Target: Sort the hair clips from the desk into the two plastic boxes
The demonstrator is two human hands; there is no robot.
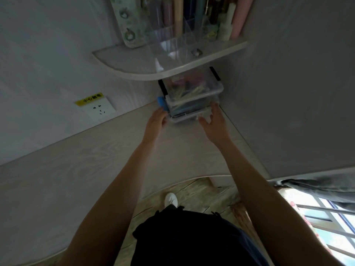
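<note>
Two clear plastic boxes stand stacked in the desk's far corner, under a curved shelf. The upper box (pixel 194 87) has black latches and holds several colourful clips. The lower box (pixel 189 109) has a blue latch on its left side. My left hand (pixel 156 120) touches the lower box's left end, fingers curled against it. My right hand (pixel 212 120) reaches its right front corner with fingers spread around the edge. No loose clips show on the desk.
The pale wooden desk (pixel 86 169) runs along the wall, which carries a socket (pixel 99 108) with a yellow label. A curved shelf (pixel 153 68) overhangs the boxes and carries a clear organiser (pixel 172 41) with pens. A window (pixel 322 217) is at the lower right.
</note>
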